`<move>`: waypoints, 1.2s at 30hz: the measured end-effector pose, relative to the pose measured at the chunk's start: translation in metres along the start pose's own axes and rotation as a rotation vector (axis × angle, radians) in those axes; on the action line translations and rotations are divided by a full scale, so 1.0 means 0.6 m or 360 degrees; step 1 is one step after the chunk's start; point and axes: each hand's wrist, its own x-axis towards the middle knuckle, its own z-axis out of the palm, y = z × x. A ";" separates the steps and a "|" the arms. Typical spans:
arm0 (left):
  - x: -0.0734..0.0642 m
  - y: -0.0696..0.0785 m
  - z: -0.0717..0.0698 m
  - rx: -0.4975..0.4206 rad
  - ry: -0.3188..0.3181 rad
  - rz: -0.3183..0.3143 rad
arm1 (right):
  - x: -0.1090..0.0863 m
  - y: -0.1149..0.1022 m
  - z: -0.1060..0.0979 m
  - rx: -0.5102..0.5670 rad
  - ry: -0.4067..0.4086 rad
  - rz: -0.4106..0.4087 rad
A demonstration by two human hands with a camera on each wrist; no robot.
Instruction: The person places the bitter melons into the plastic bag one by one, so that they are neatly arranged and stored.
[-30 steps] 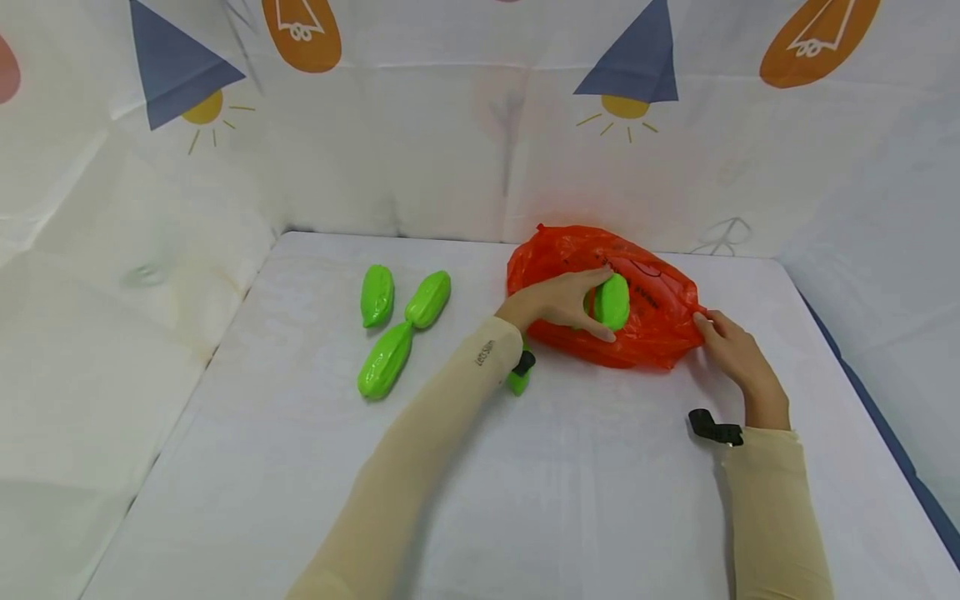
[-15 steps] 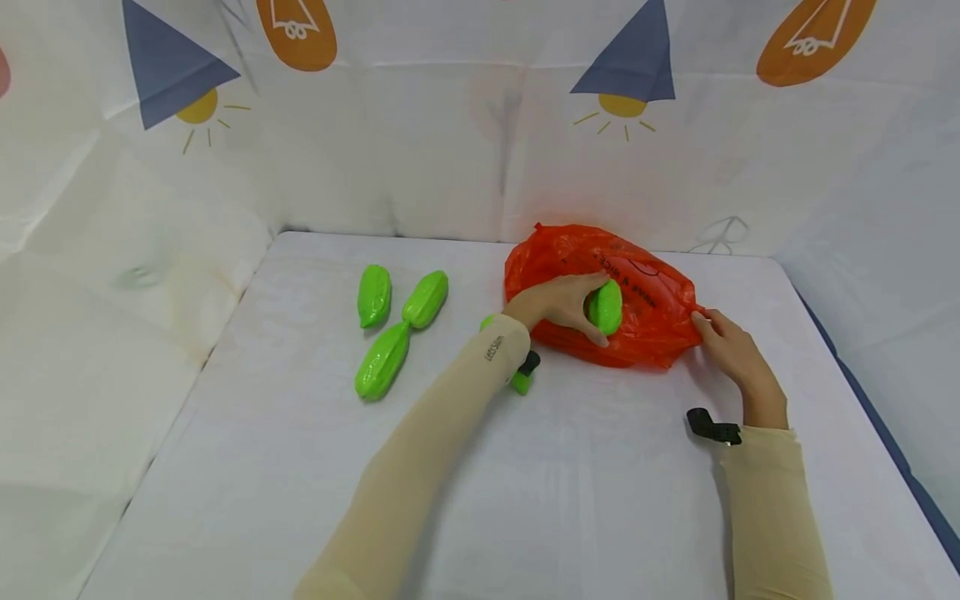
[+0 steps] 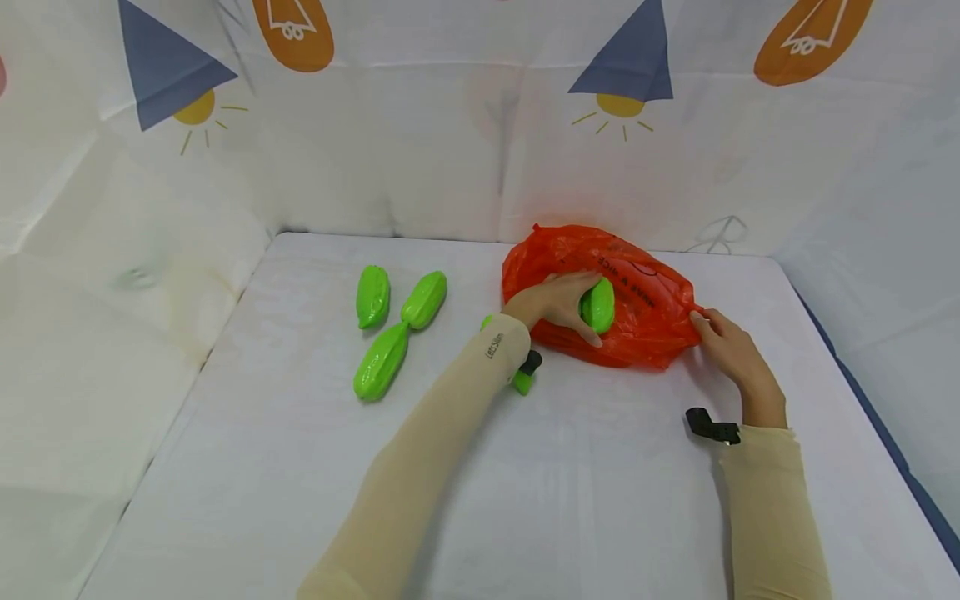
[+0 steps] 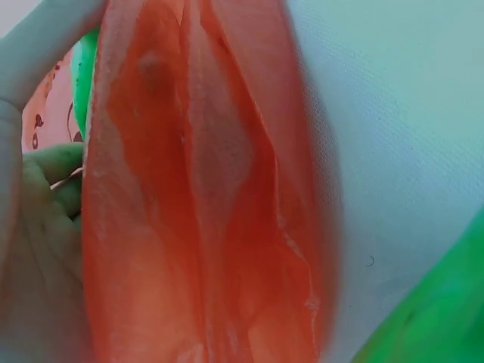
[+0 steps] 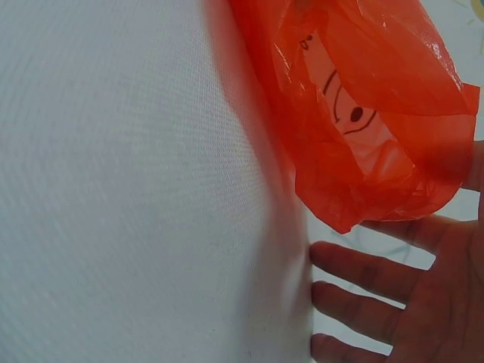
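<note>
In the head view my left hand (image 3: 558,302) curls its thumb and fingers round a glossy, ribbed, oblong green piece (image 3: 598,306). The hand lies over the near left part of a crinkled red plastic bag (image 3: 652,287) with dark print. A slice of the green piece (image 4: 85,79) shows beside the bag's thin film (image 4: 151,249) in the left wrist view. At the bag's right corner my right hand (image 3: 735,358) pinches the gathered plastic between thumb and forefinger. Its other fingers (image 5: 370,274) are spread below the bag (image 5: 408,113) in the right wrist view.
Another green piece (image 3: 522,382) lies partly hidden under my left wrist. Farther left on the white table (image 3: 637,500) are a single green piece (image 3: 373,297) and a two-lobed green piece (image 3: 405,333), narrow at its middle. A patterned white sheet (image 3: 420,150) rises behind the table.
The green piece in my left hand has shifted slightly left over the bag, while that wrist has moved a little right. My right hand keeps its hold on the bag's corner.
</note>
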 end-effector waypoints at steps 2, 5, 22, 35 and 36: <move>0.000 0.000 0.000 0.0010 -0.0012 -0.0016 | 0.001 0.001 0.000 0.0001 0.0001 -0.0009; 0.001 -0.001 0.000 0.0031 -0.0034 -0.0046 | 0.002 0.002 0.000 -0.0001 0.0005 -0.0017; -0.002 0.001 0.002 0.0139 -0.0037 -0.0084 | 0.005 0.003 -0.001 -0.0058 0.0054 -0.0087; -0.003 0.000 0.003 0.0119 -0.0056 -0.0113 | 0.003 0.004 -0.001 -0.0056 0.0027 -0.0091; -0.002 0.000 0.003 0.0115 -0.0058 -0.0115 | 0.002 0.004 -0.001 -0.0056 0.0026 -0.0089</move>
